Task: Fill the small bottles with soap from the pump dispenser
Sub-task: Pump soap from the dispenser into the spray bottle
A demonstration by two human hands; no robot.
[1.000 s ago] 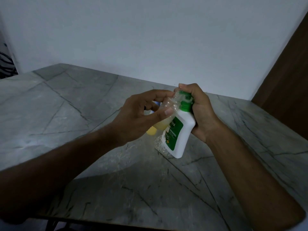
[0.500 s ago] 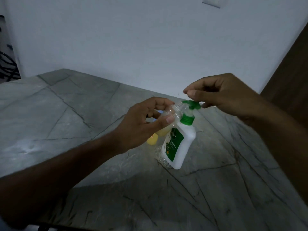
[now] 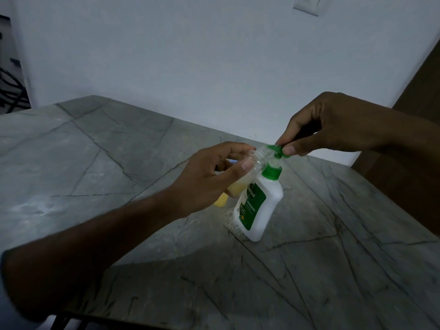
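Grey veined marble table (image 3: 119, 163), white pump dispenser (image 3: 259, 208) standing, yellow bottle (image 3: 220, 201) beside

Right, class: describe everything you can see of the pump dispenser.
The pump dispenser is a white plastic bottle with a green label, green collar and green pump head. It stands tilted on the grey table. The right hand pinches the pump head; the left hand holds a small clear bottle at its spout.

Left grip (image 3: 214, 177) curled, holding; right grip (image 3: 316, 129) pinching.
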